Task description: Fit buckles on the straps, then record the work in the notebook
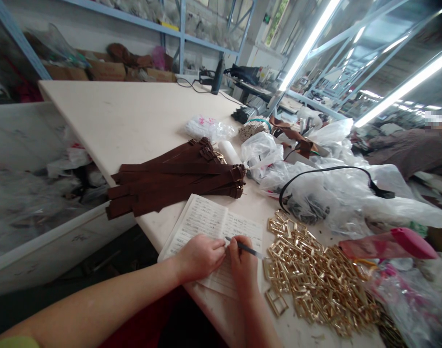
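Note:
An open notebook point(202, 217) with handwritten lines lies at the near edge of the table. My left hand point(202, 256) rests on its pages with the fingers curled in; whether anything is under them is hidden. Just right of it, my right hand point(243, 263) grips a dark pen point(249, 249), whose tip points toward the left hand over the paper. Beyond the notebook lies a stack of dark brown straps point(177, 183). A heap of gold metal buckles point(315, 275) spreads to the right of my right hand.
Clear plastic bags point(336, 188) and a black strap cover the table's right side, with a pink item point(391, 244) nearer. A dark bottle-shaped object point(217, 77) stands at the far edge. A white bin point(50, 246) is at left. Another person's sleeve point(416, 150) shows far right.

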The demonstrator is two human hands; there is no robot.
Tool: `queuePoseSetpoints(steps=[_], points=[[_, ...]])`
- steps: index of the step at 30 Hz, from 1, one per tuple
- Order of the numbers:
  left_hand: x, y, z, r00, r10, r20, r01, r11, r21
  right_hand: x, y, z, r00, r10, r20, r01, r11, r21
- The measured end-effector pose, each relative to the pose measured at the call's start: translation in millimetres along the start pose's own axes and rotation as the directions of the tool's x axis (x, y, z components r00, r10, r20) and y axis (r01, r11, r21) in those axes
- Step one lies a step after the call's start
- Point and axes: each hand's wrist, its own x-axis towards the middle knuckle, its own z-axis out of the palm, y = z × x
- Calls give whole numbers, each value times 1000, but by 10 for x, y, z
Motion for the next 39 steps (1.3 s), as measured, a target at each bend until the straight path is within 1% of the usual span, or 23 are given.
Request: queuePoseSetpoints(steps=[3,7,16,21,25,31,35,39], points=[[0,0,-1,1000,-1,-6,1,1000,3,0,15,6,1000,-8,24,8,1000,-17],[4,3,-17,1000,-8,1,8,1000,7,-4,24,5,1000,1,3,-1,1000,-8],[3,4,-11,1000,-3,-7,3,1000,-4,-3,12,2,1000,16,9,-16,1000,-15],[-4,4,-4,1000,-10,-3,10,1000,0,-9,10,-4,999,32,-34,-33,999,-13],[1,9,-9,1000,-10,-3,10,1000,3,-2,20,-2,999,27,-23,-28,999,-30],[7,2,-17,1000,-11,-10,11,1000,2,-3,4,-10,998,58,-10,-59,998,-39],[11,7,-31,1000,-17,4,17,1000,4,-4,-6,-19,998,59,4,-59,998,-28],[8,14,-32,1000,-15,2,15,1000,1,-7,6,-20,997,70,-26,-71,997,-28]])
